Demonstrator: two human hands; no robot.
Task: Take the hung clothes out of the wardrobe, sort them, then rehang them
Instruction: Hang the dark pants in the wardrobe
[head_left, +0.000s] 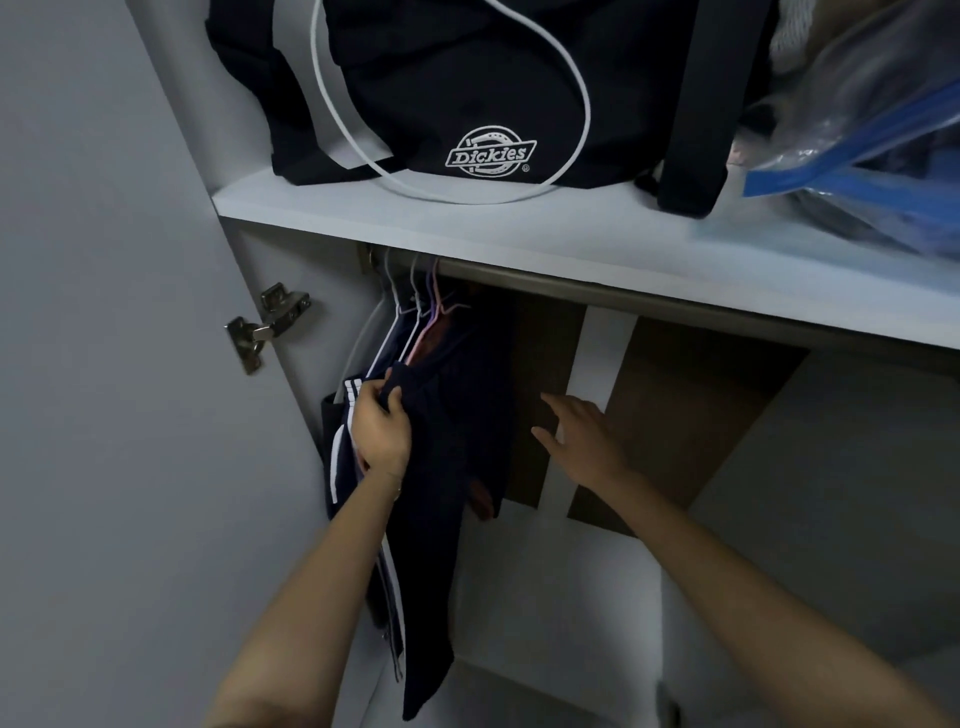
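Observation:
Several dark garments (457, 415) hang bunched at the left end of the wardrobe rail (571, 288) on white, purple and pink hangers (421, 299). One navy piece with white stripes (343, 415) hangs furthest left. My left hand (382, 428) grips the upper fold of a navy garment among them. My right hand (582, 434) hovers to the right of the clothes with fingers spread and straight, holding nothing, in front of the brown back panel.
A white shelf (519, 234) runs above the rail and carries a black Dickies bag (467, 88) and a blue-edged plastic storage bag (872, 130). The open door with metal hinge (267, 325) stands at the left. The rail's right part is bare.

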